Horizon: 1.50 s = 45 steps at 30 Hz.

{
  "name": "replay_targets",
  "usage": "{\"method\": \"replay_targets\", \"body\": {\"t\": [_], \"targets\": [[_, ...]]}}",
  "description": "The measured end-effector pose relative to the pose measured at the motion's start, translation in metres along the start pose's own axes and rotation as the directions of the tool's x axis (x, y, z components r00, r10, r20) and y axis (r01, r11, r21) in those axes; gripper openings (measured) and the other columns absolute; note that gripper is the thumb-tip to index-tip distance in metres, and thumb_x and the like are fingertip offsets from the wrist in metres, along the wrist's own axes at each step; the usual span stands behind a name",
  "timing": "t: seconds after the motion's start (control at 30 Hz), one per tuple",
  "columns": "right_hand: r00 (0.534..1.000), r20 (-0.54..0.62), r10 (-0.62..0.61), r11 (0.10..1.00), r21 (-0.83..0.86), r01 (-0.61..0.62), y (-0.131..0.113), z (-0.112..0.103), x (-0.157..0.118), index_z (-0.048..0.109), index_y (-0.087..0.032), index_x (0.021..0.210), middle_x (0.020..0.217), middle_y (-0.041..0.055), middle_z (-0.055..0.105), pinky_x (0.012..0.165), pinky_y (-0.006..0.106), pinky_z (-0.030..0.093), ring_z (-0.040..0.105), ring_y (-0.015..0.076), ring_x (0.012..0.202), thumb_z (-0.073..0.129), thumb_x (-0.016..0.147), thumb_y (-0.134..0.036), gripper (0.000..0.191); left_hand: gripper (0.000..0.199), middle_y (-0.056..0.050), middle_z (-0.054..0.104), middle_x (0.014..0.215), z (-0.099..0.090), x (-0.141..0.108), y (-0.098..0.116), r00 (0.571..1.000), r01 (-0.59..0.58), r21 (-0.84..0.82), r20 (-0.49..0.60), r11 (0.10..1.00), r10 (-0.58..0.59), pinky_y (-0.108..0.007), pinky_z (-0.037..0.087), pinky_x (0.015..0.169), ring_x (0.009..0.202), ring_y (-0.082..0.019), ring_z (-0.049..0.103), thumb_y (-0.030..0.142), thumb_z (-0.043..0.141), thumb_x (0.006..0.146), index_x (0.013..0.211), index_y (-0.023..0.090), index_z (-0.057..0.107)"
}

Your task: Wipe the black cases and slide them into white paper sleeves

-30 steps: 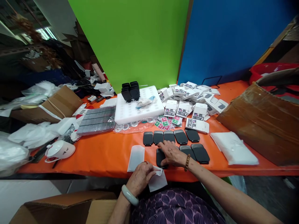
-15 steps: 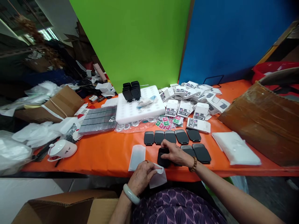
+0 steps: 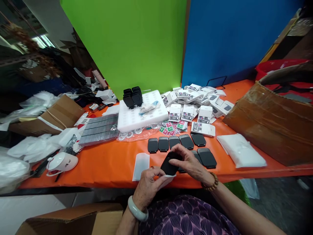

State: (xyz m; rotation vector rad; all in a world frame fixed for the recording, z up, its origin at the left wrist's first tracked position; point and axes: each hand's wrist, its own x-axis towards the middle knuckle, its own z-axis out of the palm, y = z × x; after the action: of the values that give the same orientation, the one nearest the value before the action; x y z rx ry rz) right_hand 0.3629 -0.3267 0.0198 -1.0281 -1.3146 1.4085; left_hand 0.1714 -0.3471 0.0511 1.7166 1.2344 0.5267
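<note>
Just above the near edge of an orange-covered table (image 3: pixel 107 180), a flat black device (image 3: pixel 168 165), slab-shaped with rounded corners, tilts between a person's two bare hands. The right hand (image 3: pixel 192 164), half curled with thumb and fingers closed in a pinch, grips its upper part; the left hand (image 3: pixel 148 183), thumb and forefinger nearly together, holds a thin white sleeve (image 3: pixel 168 177) at the lower end (how far the device sits inside, if at all, cannot be told). Matching black pieces (image 3: pixel 163 144), several with a greyer band across the far end, lie in two rows beyond and beside the right hand, leaving tight room there. A second white sleeve (image 3: pixel 141 165) lies flat to the left; past it, orange cloth (image 3: pixel 105 160) runs open to a white mug (image 3: pixel 64 162). White boxes (image 3: pixel 187 112) crowd the back, and a white packet (image 3: pixel 242 150) borders the rows on the right.
</note>
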Motion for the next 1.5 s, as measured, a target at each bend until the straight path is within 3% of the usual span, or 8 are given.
{"method": "replay_targets", "body": {"t": [0.3,0.53,0.67,0.9,1.1,1.23,1.33,1.5], "targets": [[0.964,0.26,0.049,0.962,-0.274,0.025,-0.019,-0.006,0.0,0.055,-0.021,0.092,0.084,-0.0012,0.056,0.068,0.026,0.044,0.051,0.0134,0.076,0.064,0.079,-0.023,0.016,0.013,-0.001,0.061,0.068,0.016,0.006,-0.001,0.997,0.038,-0.22,-0.05,0.975,-0.051,-0.025,0.039,0.068,0.069,-0.015,0.053,0.025,0.067,0.074,0.065,0.017,0.064],[0.992,0.076,-0.105,0.975,-0.19,0.118,-0.021,-0.013,-0.017,0.051,-0.024,0.111,0.107,0.0037,0.056,0.087,0.033,0.046,0.054,0.0175,0.096,0.069,0.079,-0.03,0.038,0.015,-0.001,0.06,0.069,0.012,0.001,0.002,0.979,-0.065,-0.391,-0.205,0.918,-0.018,-0.025,0.041,0.066,0.068,-0.015,0.052,0.027,0.07,0.075,0.066,0.017,0.064],[0.979,0.017,-0.203,0.955,-0.219,0.202,-0.017,-0.015,-0.028,0.051,-0.026,0.109,0.108,0.0034,0.055,0.092,0.033,0.044,0.053,0.0182,0.103,0.068,0.081,-0.029,0.033,0.012,-0.002,0.063,0.074,0.011,0.001,0.007,0.959,-0.136,-0.389,-0.284,0.911,0.022,-0.025,0.043,0.072,0.077,-0.016,0.057,0.025,0.07,0.075,0.066,0.018,0.066],[0.967,0.046,-0.25,0.923,-0.289,0.253,-0.014,-0.002,-0.033,0.05,-0.026,0.116,0.108,0.0047,0.057,0.082,0.029,0.049,0.056,0.0168,0.097,0.058,0.088,-0.022,0.03,0.011,-0.007,0.069,0.1,0.02,0.002,0.015,0.94,-0.187,-0.481,-0.342,0.857,0.013,-0.028,0.046,0.085,0.093,-0.02,0.063,0.024,0.071,0.075,0.068,0.018,0.067],[0.956,0.072,-0.284,0.901,-0.322,0.291,-0.011,0.005,-0.031,0.052,-0.025,0.115,0.105,0.0067,0.058,0.079,0.032,0.049,0.057,0.0176,0.091,0.053,0.09,-0.022,0.024,0.014,-0.008,0.067,0.102,0.02,-0.001,0.011,0.946,-0.165,-0.559,-0.322,0.813,-0.029,-0.033,0.05,0.088,0.098,-0.022,0.062,0.024,0.068,0.079,0.068,0.017,0.064],[0.964,0.054,-0.26,0.903,-0.34,0.263,-0.01,0.011,-0.025,0.057,-0.021,0.097,0.087,0.0034,0.059,0.072,0.029,0.045,0.055,0.0159,0.079,0.054,0.09,-0.027,0.01,0.015,-0.007,0.065,0.102,0.02,0.0,0.005,0.949,-0.135,-0.611,-0.306,0.78,-0.075,-0.031,0.051,0.085,0.096,-0.021,0.062,0.027,0.067,0.08,0.071,0.016,0.061],[0.983,0.002,-0.181,0.939,-0.297,0.174,-0.005,0.016,-0.018,0.056,-0.019,0.08,0.07,-0.0003,0.054,0.062,0.025,0.04,0.049,0.0129,0.065,0.051,0.092,-0.032,0.018,0.017,-0.007,0.064,0.104,0.018,0.003,0.002,0.932,-0.147,-0.587,-0.351,0.796,-0.086,-0.029,0.047,0.09,0.1,-0.018,0.06,0.029,0.067,0.08,0.074,0.017,0.057],[0.997,-0.052,-0.06,0.98,-0.194,0.049,0.012,0.021,0.0,0.055,-0.019,0.082,0.069,-0.0021,0.05,0.059,0.023,0.035,0.044,0.0117,0.063,0.047,0.093,-0.039,0.024,0.036,-0.003,0.06,0.096,0.019,0.006,-0.018,0.944,-0.025,-0.6,-0.277,0.799,-0.178,-0.025,0.049,0.079,0.086,-0.014,0.059,0.032,0.071,0.074,0.101,0.018,0.051]]}}
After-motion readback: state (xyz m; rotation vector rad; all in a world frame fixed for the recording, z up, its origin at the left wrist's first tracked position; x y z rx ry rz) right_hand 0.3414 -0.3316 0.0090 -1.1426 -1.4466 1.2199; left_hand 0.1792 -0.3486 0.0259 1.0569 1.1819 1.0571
